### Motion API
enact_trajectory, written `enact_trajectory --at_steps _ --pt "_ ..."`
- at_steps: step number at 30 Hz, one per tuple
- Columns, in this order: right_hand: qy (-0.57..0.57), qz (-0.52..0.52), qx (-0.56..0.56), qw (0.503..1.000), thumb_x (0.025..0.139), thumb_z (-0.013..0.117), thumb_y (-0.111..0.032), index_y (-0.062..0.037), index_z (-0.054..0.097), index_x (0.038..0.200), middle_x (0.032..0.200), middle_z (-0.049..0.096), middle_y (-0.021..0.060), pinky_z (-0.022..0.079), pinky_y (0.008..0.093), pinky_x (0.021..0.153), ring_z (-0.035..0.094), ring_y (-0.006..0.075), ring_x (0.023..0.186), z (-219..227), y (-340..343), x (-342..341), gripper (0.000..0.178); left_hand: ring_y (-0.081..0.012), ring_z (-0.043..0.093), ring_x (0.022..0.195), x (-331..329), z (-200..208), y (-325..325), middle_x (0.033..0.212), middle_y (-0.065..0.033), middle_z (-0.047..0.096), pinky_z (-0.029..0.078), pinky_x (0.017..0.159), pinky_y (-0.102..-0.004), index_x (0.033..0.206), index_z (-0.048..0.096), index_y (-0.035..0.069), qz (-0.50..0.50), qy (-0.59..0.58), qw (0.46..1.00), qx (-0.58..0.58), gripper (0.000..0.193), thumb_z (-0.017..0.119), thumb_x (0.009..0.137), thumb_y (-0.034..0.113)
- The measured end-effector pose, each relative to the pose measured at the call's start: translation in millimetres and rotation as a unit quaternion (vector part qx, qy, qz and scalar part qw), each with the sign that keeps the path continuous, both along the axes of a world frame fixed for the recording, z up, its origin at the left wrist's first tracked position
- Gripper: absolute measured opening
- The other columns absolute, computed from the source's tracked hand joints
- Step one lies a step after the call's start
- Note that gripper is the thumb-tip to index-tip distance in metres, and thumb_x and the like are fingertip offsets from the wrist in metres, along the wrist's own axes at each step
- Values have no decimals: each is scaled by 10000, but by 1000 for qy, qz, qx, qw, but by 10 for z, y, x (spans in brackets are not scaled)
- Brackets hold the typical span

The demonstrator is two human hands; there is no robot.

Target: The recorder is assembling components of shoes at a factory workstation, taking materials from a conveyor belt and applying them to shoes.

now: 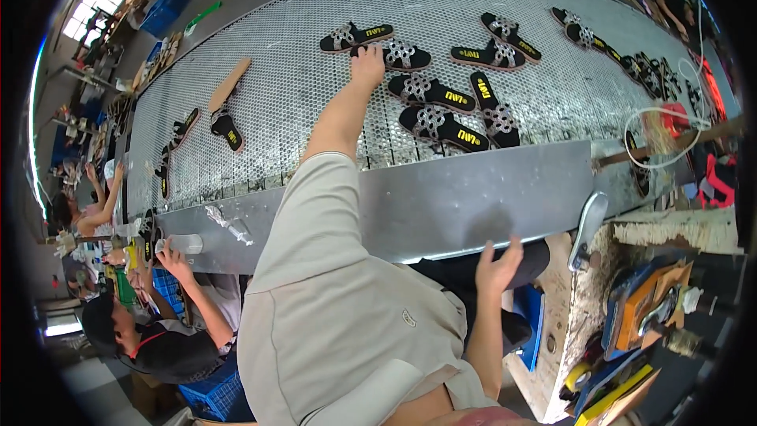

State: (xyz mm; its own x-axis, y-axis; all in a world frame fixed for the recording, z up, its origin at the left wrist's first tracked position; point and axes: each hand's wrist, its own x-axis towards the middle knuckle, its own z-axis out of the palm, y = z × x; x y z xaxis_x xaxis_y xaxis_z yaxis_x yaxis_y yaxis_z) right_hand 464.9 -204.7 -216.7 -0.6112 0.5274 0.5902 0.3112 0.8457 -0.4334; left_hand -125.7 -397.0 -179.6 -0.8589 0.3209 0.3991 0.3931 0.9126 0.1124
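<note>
My left hand reaches far out over the perforated metal conveyor. Its fingers close over the heel end of a black sandal with a woven white strap and a yellow mark. Several matching sandals lie around it: one just behind, two in front and one standing lengthwise. My right hand rests with fingers spread against the conveyor's plain steel front rim and holds nothing.
More sandals lie to the right and left, beside a tan sole. A co-worker sits at lower left, hand at the rim. A cluttered bench and a white cable are at right.
</note>
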Motion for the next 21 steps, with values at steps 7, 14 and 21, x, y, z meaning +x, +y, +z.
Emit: enact_trajectory --at_steps 7,14,21 --pt "-46 63 -77 994 939 741 -142 65 525 1394 1437 553 299 436 509 1142 527 478 1348 -44 -238 -223 544 -380 395 1507 -220 137 147 1603 -172 459 407 1173 -553 1557 441 45 -23 -64 991 -112 669 677 956 219" --pt "-1 -4 -184 983 962 717 -86 110 563 1355 1401 576 277 540 449 1088 619 411 1282 -172 -131 -104 466 -447 695 1132 -160 550 -62 1219 -294 704 569 962 -529 1261 509 -17 -90 -106 978 158 697 864 810 379" --pt "22 21 -223 974 951 725 -70 106 586 1333 1325 628 264 533 446 1092 653 405 1238 -48 -79 -159 443 -496 669 1189 -810 243 -1368 1249 -338 679 545 1004 -563 1355 516 -85 194 -88 931 298 436 515 1015 189"
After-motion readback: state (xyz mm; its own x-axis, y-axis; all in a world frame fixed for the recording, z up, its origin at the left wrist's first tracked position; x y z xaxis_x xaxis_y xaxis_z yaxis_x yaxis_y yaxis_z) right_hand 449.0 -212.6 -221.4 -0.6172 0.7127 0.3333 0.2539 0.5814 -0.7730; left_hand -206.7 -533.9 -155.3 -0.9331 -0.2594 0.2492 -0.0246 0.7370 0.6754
